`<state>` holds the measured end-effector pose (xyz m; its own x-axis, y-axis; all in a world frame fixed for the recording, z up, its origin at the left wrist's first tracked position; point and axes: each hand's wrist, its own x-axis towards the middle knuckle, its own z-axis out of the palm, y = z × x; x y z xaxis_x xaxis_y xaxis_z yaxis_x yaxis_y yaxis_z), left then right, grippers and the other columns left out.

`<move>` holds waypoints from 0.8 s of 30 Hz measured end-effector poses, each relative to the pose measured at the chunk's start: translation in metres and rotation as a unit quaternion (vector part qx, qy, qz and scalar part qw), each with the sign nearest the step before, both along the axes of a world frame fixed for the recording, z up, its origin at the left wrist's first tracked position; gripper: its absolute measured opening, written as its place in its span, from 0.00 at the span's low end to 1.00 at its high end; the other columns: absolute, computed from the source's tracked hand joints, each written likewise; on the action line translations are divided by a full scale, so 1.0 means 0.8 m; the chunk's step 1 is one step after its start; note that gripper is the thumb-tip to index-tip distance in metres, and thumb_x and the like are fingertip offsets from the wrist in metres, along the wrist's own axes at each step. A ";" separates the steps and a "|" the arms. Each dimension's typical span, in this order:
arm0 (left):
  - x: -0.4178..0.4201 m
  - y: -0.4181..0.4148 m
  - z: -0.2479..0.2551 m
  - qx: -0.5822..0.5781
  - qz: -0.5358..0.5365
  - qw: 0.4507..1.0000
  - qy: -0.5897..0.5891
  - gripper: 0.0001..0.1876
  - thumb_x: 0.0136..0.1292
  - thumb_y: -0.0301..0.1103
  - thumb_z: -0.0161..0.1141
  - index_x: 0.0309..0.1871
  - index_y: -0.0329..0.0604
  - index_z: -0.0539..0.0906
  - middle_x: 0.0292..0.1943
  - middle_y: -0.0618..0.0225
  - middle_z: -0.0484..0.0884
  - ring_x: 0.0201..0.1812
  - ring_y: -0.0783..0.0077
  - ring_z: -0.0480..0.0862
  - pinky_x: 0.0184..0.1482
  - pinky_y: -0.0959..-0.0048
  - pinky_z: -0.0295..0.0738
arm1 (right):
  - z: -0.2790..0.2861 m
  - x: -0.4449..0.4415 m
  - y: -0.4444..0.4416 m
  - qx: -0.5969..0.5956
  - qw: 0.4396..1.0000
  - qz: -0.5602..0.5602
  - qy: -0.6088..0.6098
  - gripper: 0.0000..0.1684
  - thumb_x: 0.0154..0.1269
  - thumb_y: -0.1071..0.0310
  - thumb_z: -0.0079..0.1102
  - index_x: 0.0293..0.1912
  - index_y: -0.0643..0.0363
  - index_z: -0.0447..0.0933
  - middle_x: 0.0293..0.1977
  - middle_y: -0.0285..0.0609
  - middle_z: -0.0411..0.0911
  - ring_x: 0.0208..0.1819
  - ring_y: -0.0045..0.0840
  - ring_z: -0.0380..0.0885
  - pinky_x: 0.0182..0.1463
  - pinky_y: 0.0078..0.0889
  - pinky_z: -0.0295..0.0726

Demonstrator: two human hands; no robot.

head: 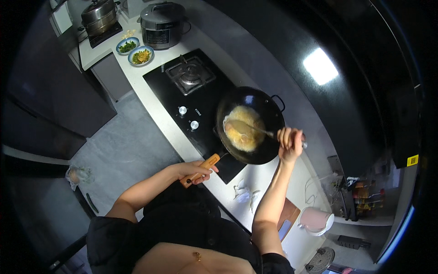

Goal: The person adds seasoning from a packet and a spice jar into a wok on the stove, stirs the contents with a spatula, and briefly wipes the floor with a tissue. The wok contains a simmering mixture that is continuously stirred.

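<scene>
My left hand (pixel 198 172) is closed around the wooden handle (pixel 208 162) of a black wok (pixel 251 157) on the right burner of a gas hob (pixel 212 137). In my right hand (pixel 290 142) is a long-handled metal cooking utensil, either a ladle or a spatula (pixel 267 132). Its blurred head rests in or just over a yellowish, frothy food, perhaps egg (pixel 244 142), at the wok's middle. The wok's loop handle (pixel 280 102) points to the back.
Two blue-rimmed bowls of chopped greens (pixel 127 46) (pixel 141 57) stand beside an electric cooker (pixel 162 27). A steel steamer pot (pixel 100 19) sits behind them. Crumpled white tissue or film (pixel 242 192), a cutting board (pixel 290 214), a knife (pixel 284 229) and a pink kettle (pixel 316 221) lie nearer me.
</scene>
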<state>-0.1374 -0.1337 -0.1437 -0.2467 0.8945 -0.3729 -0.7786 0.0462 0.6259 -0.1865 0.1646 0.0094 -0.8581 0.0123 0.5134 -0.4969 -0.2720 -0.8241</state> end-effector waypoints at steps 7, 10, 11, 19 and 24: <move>0.005 0.000 -0.005 0.025 0.013 1.000 -0.002 0.21 0.69 0.35 0.51 0.63 0.41 0.66 0.27 0.68 0.71 0.16 0.80 0.70 0.17 0.82 0.65 | 0.004 -0.012 -0.007 -0.016 0.995 -0.097 -0.017 0.33 0.76 0.49 0.40 0.14 0.50 0.56 0.09 0.32 0.54 0.12 0.19 0.50 0.24 0.26 0.55; 0.003 0.000 -0.006 0.045 0.013 0.999 0.000 0.21 0.69 0.34 0.51 0.63 0.41 0.67 0.27 0.67 0.72 0.16 0.81 0.70 0.18 0.82 0.65 | 0.008 -0.012 -0.007 -0.032 0.992 -0.119 -0.005 0.33 0.76 0.48 0.39 0.15 0.50 0.56 0.09 0.31 0.53 0.12 0.19 0.49 0.24 0.26 0.56; 0.003 0.000 -0.005 0.045 0.014 0.999 0.003 0.20 0.69 0.34 0.51 0.63 0.41 0.67 0.28 0.67 0.72 0.16 0.80 0.70 0.18 0.82 0.65 | 0.009 -0.013 -0.010 -0.034 0.991 -0.132 -0.005 0.32 0.77 0.48 0.38 0.15 0.50 0.56 0.09 0.32 0.53 0.12 0.19 0.50 0.24 0.25 0.56; 0.005 0.000 -0.009 0.033 0.018 0.999 -0.014 0.20 0.69 0.35 0.52 0.62 0.42 0.69 0.28 0.67 0.72 0.16 0.80 0.71 0.18 0.82 0.64 | 0.020 -0.012 -0.025 0.023 0.999 -0.035 0.024 0.33 0.78 0.52 0.36 0.14 0.52 0.57 0.09 0.33 0.55 0.11 0.19 0.52 0.22 0.26 0.57; 0.002 0.001 -0.009 0.027 0.008 1.000 -0.008 0.20 0.68 0.35 0.53 0.62 0.42 0.68 0.27 0.67 0.72 0.16 0.80 0.71 0.17 0.82 0.64 | 0.028 -0.013 -0.045 0.061 0.998 0.014 0.027 0.29 0.74 0.57 0.48 0.16 0.56 0.57 0.10 0.34 0.56 0.13 0.18 0.52 0.21 0.25 0.52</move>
